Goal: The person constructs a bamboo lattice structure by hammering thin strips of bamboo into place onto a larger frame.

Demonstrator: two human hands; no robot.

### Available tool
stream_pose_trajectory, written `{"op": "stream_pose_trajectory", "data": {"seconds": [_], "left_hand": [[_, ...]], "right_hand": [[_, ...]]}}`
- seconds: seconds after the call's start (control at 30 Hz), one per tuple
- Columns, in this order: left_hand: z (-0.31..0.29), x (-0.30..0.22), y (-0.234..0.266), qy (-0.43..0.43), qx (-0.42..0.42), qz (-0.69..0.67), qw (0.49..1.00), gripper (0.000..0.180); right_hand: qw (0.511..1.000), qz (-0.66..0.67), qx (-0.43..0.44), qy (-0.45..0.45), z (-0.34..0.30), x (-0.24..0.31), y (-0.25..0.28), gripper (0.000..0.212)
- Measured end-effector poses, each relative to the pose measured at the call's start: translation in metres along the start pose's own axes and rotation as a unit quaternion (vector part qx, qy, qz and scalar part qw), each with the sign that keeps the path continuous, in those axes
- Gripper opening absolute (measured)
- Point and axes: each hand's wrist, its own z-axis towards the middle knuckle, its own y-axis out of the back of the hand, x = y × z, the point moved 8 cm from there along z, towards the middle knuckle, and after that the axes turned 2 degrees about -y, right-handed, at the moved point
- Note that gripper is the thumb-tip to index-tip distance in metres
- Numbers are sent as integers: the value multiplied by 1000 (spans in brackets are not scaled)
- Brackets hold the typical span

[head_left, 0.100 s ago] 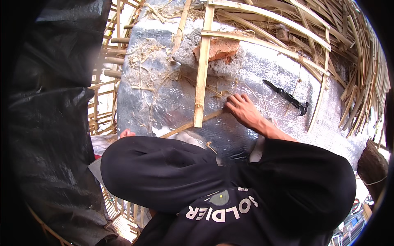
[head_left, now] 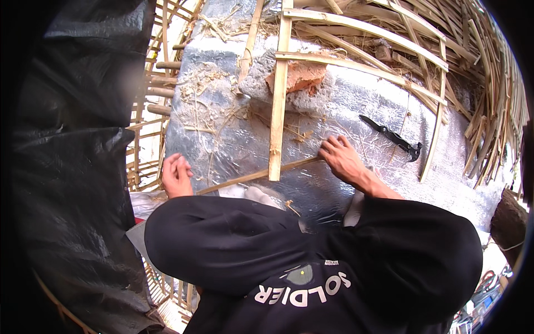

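A thin bamboo strip point(head_left: 239, 180) slants across the foil sheet in front of my knees. My right hand point(head_left: 342, 160) pinches its right end. Left of the strip's other end, beside my left knee, is my left hand point(head_left: 177, 173), fingers loosely bent and nothing visible in them. A long slat of a bamboo frame point(head_left: 276, 133) reaches toward me and crosses over the strip. That frame passes above a broken red brick point(head_left: 308, 77), which sits on a rough grey block point(head_left: 314, 100). To the right of my right hand lies a black knife point(head_left: 391, 134), blade out.
Shiny foil sheeting point(head_left: 222, 150) covers the ground, with scattered shavings point(head_left: 194, 89). Several bamboo strips point(head_left: 489, 100) are piled at the far right. Black plastic sheeting point(head_left: 78, 183) hangs at left beside a bamboo lattice point(head_left: 150, 133). A dark log point(head_left: 507, 220) stands at right.
My left hand has risen into view from behind the left knee. My right hand still holds the strip's end, and the whole view has shifted slightly.
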Motion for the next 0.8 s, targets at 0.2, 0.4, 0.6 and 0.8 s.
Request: {"op": "stream_pose_trajectory", "data": {"seconds": [0.2, 0.4, 0.6, 0.8], "left_hand": [[30, -144, -43, -106, 160, 73, 979, 13], [42, -141, -41, -64, 179, 35, 981, 14], [32, -115, -58, -39, 238, -19, 970, 17], [29, -141, -89, -45, 254, 0, 966, 15]], "right_hand": [[935, 210, 63, -278, -83, -93, 107, 12], [832, 228, -13, -505, -256, -186, 182, 13], [835, 173, -12, -522, -302, -226, 184, 11], [812, 263, -83, -514, -301, -261, 154, 13]]}}
